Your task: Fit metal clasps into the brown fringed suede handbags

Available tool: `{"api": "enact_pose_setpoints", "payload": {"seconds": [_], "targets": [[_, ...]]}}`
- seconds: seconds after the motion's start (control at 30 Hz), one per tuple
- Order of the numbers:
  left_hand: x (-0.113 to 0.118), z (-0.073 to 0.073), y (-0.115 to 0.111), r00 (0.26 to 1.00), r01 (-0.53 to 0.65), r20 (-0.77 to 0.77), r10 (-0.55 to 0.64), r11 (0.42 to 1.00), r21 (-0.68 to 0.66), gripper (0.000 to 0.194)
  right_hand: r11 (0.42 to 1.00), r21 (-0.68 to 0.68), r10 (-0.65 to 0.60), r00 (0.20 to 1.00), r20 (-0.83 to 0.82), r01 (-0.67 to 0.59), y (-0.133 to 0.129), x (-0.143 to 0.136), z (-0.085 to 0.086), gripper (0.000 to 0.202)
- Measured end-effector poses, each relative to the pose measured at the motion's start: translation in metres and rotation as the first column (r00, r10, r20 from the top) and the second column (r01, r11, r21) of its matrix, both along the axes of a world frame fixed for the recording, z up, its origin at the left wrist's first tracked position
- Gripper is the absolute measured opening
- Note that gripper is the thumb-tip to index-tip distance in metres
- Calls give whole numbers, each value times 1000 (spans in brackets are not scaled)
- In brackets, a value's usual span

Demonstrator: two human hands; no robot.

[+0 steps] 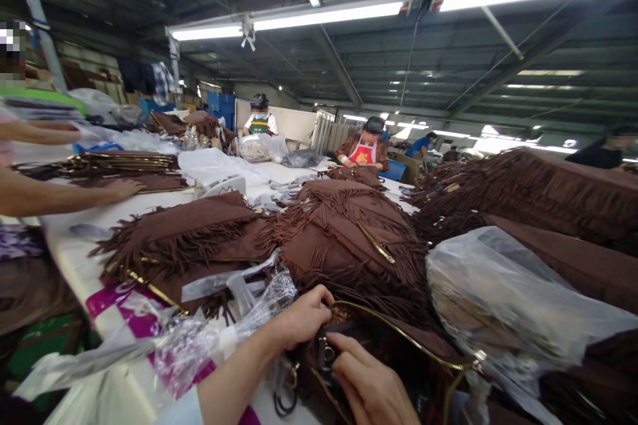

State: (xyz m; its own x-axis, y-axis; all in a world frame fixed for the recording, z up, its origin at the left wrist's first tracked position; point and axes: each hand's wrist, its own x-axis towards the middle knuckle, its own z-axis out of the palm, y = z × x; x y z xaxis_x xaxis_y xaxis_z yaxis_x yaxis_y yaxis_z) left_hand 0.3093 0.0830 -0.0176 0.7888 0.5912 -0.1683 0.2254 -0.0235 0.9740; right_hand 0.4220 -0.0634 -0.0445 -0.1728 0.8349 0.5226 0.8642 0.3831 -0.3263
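In front of me lies a brown fringed handbag (428,339), its gold-zippered mouth gaping and its dark lining showing. My left hand (304,315) pinches the bag's rim at the left end of the zip. Reaching into the opening, my right hand (371,378) has its fingers bent together beside a metal clasp (326,353) on a dark strap. What those fingers hold, if anything, is hidden. A thin dark strap with a metal hook (292,382) hangs outside the bag, under my left wrist.
Brown fringed bags (349,232) are heaped beyond my hands, with a larger pile (538,192) at right. Clear plastic wrapping (189,345) lies left, a filled plastic bag (523,299) right. A co-worker's arm (64,196) rests at far left; other people work farther back.
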Motion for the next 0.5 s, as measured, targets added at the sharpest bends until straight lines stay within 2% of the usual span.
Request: {"api": "enact_pose_setpoints", "payload": {"seconds": [0.13, 0.2, 0.27, 0.33, 0.4, 0.5], "targets": [[0, -2, 0, 999, 19, 45, -16, 998, -55, 24, 957, 285, -90, 988, 129, 50, 5, 2, -31, 36], [0, -2, -1, 996, 37, 79, -30, 995, -87, 27, 937, 348, -88, 987, 138, 35, 5, 1, -35, 38], [0, -3, -1, 991, 68, 126, -53, 991, -113, 32, 954, 298, -55, 995, 89, 26, 2, -2, -27, 35], [0, -2, -1, 980, 119, 176, -95, 984, -131, 39, 990, 139, 1, 1000, 3, -1, -2, -4, -14, 28], [-2, -1, -1, 966, 174, 215, -144, 976, -131, 48, 999, -22, 48, 996, -79, -49, -6, -6, -3, 23], [-7, 6, 2, 946, 234, 249, -208, 969, -78, 56, 997, -64, 38, 976, -216, -53, -7, -7, 6, 20]]}}
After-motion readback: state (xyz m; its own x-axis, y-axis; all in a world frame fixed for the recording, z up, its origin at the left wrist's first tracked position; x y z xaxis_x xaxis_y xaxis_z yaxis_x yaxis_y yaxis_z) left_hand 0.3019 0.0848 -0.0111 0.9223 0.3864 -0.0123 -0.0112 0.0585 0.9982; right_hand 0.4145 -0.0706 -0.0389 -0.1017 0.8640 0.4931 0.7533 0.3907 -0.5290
